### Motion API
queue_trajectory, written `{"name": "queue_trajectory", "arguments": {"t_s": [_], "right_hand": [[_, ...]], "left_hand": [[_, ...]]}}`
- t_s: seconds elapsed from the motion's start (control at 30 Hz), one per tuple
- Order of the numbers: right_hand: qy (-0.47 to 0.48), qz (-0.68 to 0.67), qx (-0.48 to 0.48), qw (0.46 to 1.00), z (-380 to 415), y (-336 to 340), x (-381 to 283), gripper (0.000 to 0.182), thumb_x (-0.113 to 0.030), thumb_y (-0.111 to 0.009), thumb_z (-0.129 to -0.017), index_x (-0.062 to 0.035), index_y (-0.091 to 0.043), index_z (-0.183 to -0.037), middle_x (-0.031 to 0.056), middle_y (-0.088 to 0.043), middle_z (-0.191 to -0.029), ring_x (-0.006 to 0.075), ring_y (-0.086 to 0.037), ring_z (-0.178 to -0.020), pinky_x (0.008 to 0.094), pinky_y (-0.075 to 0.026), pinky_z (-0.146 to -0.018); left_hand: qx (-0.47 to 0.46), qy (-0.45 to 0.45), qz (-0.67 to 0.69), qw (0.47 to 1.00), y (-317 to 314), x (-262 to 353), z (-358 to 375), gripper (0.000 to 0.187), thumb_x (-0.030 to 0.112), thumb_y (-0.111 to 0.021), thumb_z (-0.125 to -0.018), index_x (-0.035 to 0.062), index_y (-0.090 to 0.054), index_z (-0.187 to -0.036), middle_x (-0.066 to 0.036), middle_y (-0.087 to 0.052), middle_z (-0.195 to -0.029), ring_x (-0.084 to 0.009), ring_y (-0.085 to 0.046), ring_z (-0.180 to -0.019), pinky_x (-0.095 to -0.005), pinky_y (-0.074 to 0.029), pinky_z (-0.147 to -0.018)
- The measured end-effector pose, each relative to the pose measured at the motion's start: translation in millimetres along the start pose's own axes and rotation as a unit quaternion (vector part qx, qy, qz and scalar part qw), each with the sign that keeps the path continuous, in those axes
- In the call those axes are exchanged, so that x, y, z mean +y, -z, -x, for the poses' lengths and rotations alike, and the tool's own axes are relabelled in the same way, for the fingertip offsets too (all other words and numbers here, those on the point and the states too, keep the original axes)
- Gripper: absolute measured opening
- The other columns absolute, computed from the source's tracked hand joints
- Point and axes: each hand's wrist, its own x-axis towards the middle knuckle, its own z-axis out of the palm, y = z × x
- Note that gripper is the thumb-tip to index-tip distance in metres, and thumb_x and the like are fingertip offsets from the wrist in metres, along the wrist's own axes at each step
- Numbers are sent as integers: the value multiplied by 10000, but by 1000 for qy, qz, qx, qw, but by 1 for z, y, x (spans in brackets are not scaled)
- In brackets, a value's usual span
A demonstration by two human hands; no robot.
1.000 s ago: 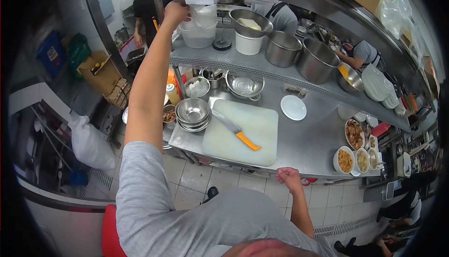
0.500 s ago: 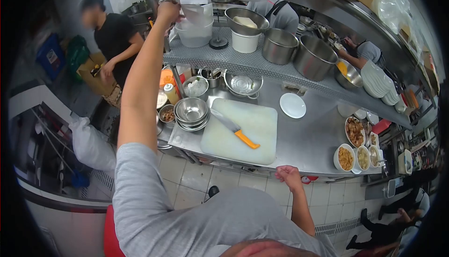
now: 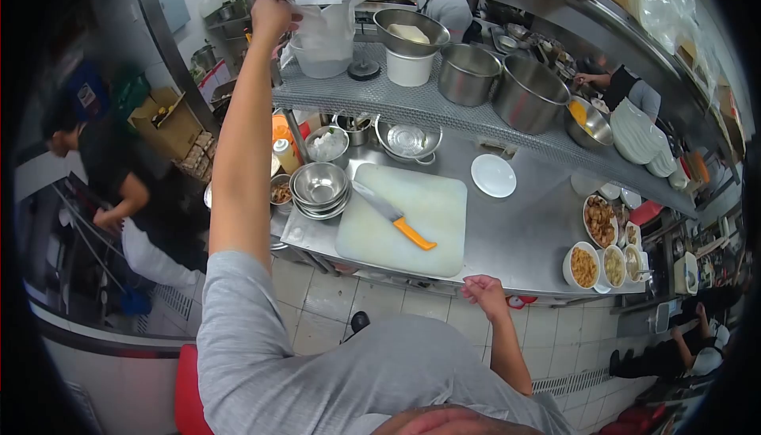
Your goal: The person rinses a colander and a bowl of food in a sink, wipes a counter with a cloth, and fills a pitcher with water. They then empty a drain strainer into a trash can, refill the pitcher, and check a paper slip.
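Note:
My left hand [image 3: 273,17] is raised at the left end of the metal shelf [image 3: 396,98], fingers closed on a clear plastic sheet or bag [image 3: 319,23] over a translucent tub [image 3: 323,59]. My right hand [image 3: 483,288] hangs low by the counter's front edge, its fingers curled; whether it holds anything is too small to tell. Between my hands, a white cutting board [image 3: 396,257] bears a knife with an orange handle [image 3: 414,234]. Stacked steel bowls [image 3: 320,185] stand at the board's left.
A steel bowl [image 3: 412,31] on a white tub and two deep pots [image 3: 468,74] occupy the shelf. A white plate [image 3: 493,175] lies behind the board. Food bowls [image 3: 585,267] stand at the right. A person in black [image 3: 131,189] is at the left; others are farther off.
My left hand has moved slightly left and up, drawing the plastic with it. The person in black has moved left. My right hand has barely moved.

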Motion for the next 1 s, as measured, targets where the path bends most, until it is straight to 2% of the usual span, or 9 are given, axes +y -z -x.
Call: {"name": "queue_trajectory", "arguments": {"t_s": [0.13, 0.27, 0.4, 0.47, 0.53, 0.6, 0.7, 0.8, 1.0], "right_hand": [[8, -12, 15, 1000, 5, -4, -12, 251, -195, -623, -963, 15, -676, -1090, 79, -722, -910, 129, -659, -767, 262, -496, -637], [87, -21, -14, 996, 4, -22, -72, 317, -243, -551, -1002, 20, -670, -1131, 94, -709, -970, 132, -649, -838, 275, -514, -684], [119, -234, -186, 947, -2, -62, -172, 435, -340, -494, -1029, 39, -620, -1202, 145, -687, -1061, 216, -666, -942, 332, -531, -758], [127, -349, -327, 869, 9, -82, -220, 447, -353, -489, -1029, 38, -597, -1216, 165, -670, -1131, 243, -663, -996, 371, -539, -788], [130, -397, -403, 814, 21, -96, -236, 407, -307, -490, -1028, 39, -589, -1218, 164, -662, -1166, 236, -658, -1018, 387, -542, -816], [141, -427, -453, 770, 29, -100, -237, 365, -200, -510, -1007, 52, -541, -1268, 135, -634, -1208, 269, -634, -1115, 421, -523, -946], [202, -387, -410, 801, 109, -83, -280, 336, -194, -532, -1000, 71, -600, -1194, 179, -663, -1180, 228, -684, -972, 412, -559, -846], [373, -549, -392, 637, 191, -99, -304, 406, -244, -469, -1021, 83, -588, -1229, 203, -663, -1177, 269, -678, -1015, 405, -549, -884], [601, -297, -371, 643, 204, -71, -286, 386, -241, -493, -1009, 53, -596, -1238, 195, -640, -1221, 297, -641, -1075, 430, -530, -919]], "left_hand": [[75, -108, -23, 991, 28, 2, 65, 175, 156, -501, -981, -16, -532, -1000, -137, -685, -867, -226, -730, -722, -311, -581, -558], [27, -201, -51, 978, 50, 8, 173, 193, 190, -517, -1012, 1, -543, -985, -66, -656, -740, -115, -619, -608, -263, -497, -573], [-197, -296, -92, 930, 20, 59, 290, 82, -19, -555, -884, 17, -558, -957, -123, -589, -899, -250, -579, -798, -351, -478, -722], [-287, -433, -108, 848, 5, 72, 326, 150, -26, -603, -827, 7, -549, -963, -126, -596, -934, -295, -591, -828, -370, -484, -750], [-354, -436, -66, 825, 0, 89, 348, 178, 38, -653, -831, -2, -566, -981, -143, -596, -981, -273, -609, -855, -360, -491, -774], [-299, -387, -12, 872, 28, 124, 355, 229, 69, -694, -809, 4, -573, -993, -157, -603, -1020, -293, -607, -892, -360, -500, -783], [-169, -262, 242, 919, 83, 147, 363, 294, 179, -705, -869, 20, -569, -1075, -166, -588, -1059, -240, -598, -886, -328, -506, -727], [-162, -277, 330, 888, 133, 127, 361, 287, 242, -595, -968, 14, -510, -1120, -129, -542, -904, -216, -556, -733, -298, -494, -655], [-277, -221, 292, 888, 116, 104, 381, 405, 338, -526, -988, -63, -543, -1043, -172, -593, -846, -251, -617, -689, -336, -514, -602]]}}
